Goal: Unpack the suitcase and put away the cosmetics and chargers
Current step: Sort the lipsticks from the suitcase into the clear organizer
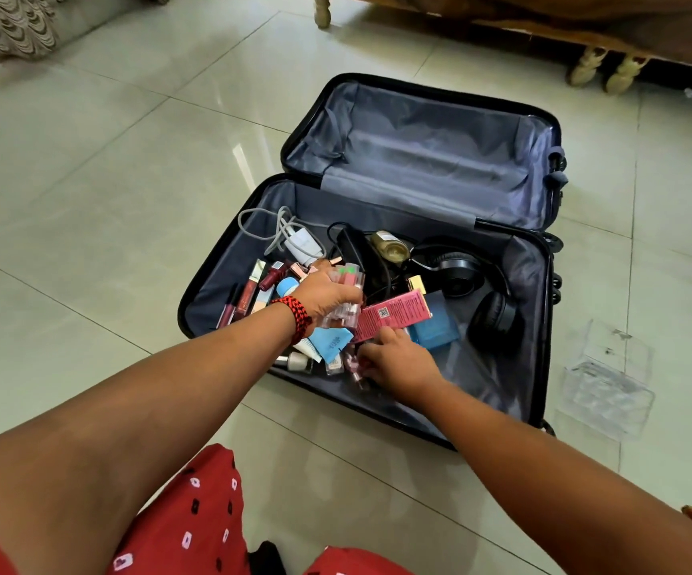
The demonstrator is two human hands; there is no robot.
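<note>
The dark hard-shell suitcase with grey lining (539, 284) lay open flat on the pale tiled floor (107, 180), its contents heaped in the nearer half. The left hand (325, 294), a red-and-black thread band at its wrist, hovered over the heap with its fingers clenched round a bundle of clear lip-gloss tubes (350, 290), so that hand was full. The right hand (398, 363) was low, beside the near wall, palm down and fingers curled. Its fingertips touched a small pink bottle (353, 364), which lay just to the left of them among white-capped nail polish bottles (299, 361). Whether the fingers had pinched it could not be told, as the bottle was blurred. It seemed to lie with its long axis pointing roughly toward the person, so a grasp across its narrow body from the right looked the likely next step. The long pink cardboard carton (394, 315) slanted just above the right thumb, touching a blue box (437, 327). The white charger with its grey cable (302, 242) sat well beyond both hands, nearer the left. A clear plastic organiser tray (605, 383) stood on the floor to the right of the case, and the right hand was the nearer one to it.
</note>
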